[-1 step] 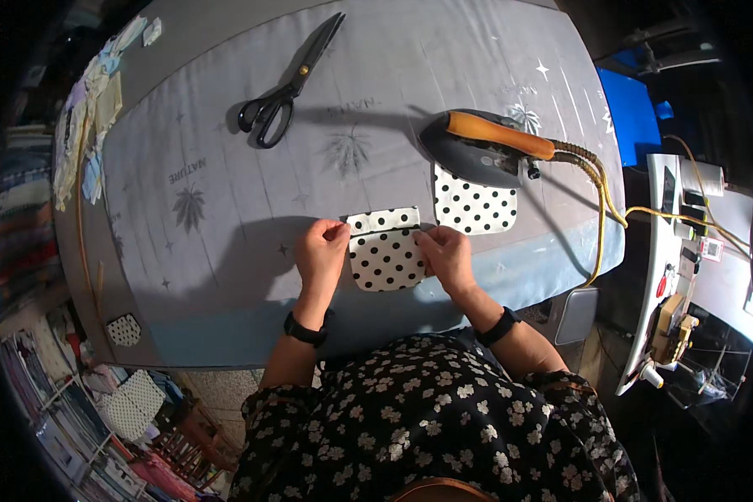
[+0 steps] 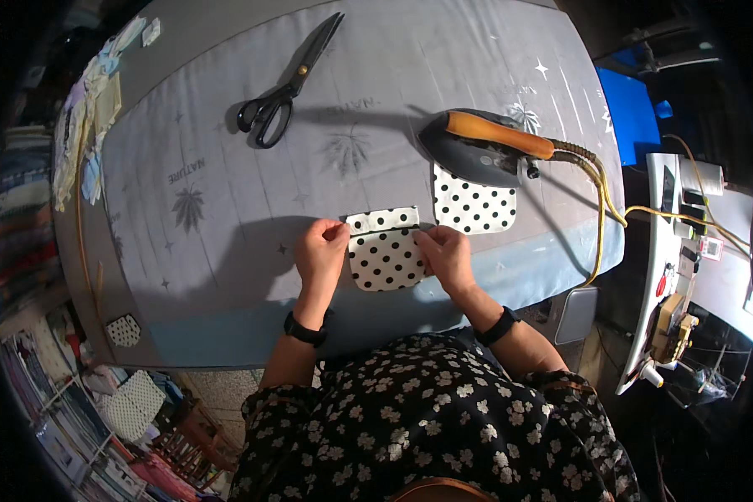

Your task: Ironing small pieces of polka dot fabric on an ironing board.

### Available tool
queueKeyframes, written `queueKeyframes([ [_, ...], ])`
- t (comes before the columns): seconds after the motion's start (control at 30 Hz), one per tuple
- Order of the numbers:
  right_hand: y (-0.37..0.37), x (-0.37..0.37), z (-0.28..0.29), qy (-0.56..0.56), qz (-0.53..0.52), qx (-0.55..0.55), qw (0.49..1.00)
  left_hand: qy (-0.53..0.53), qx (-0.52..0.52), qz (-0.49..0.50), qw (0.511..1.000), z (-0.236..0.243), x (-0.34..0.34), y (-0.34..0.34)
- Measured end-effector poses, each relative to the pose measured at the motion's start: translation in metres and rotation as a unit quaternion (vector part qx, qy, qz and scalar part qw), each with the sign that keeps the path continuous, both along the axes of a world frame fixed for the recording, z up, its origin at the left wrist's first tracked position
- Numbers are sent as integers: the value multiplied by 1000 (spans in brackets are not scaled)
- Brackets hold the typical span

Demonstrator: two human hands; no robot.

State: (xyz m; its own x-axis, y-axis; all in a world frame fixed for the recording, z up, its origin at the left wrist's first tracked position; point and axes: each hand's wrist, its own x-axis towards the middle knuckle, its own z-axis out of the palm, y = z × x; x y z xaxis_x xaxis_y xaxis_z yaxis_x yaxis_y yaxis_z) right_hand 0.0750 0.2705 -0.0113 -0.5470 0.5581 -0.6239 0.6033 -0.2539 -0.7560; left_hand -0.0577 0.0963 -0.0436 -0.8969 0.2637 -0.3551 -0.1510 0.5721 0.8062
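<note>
A white fabric pocket piece with black dots [image 2: 386, 261] lies on the padded grey ironing surface in front of me. Its straight top has a folded band, and its lower corners are rounded. My left hand [image 2: 321, 251] pinches the left edge at the fold. On the opposite edge, at about the same height, my right hand [image 2: 447, 255] is closed in a pinch. An iron [image 2: 477, 151] with an orange-brown handle rests beyond my right hand, partly covering a second dotted fabric piece [image 2: 477, 205].
Black-handled scissors [image 2: 289, 88] lie toward the back. The iron's yellow cord [image 2: 602, 192] runs off the right side. Fabric scraps [image 2: 100, 109] line the far left edge, and a small dotted piece [image 2: 124, 330] sits at the near left corner. A sewing machine [image 2: 671, 335] stands at right.
</note>
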Motion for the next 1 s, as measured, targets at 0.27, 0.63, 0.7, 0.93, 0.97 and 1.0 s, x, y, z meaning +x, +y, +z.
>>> queueKeyframes([
  [0.27,6,12,-10,61,-46,-107,991,17,-4,7,1000,1,0,0],
  [0.63,-11,4,-5,-6,-17,54,998,28,-6,58,998,7,-27,-40],
  [0.7,-9,-2,1,-14,5,51,999,29,-21,63,997,6,-31,-42],
  [0.93,-13,-14,7,-35,70,246,966,81,-56,37,994,-10,-32,-45],
  [0.97,-13,-14,-2,-38,87,276,957,72,-68,37,994,-2,-31,-40],
  [1.0,-11,-13,-5,-39,85,277,956,63,-79,36,994,2,-31,-37],
])
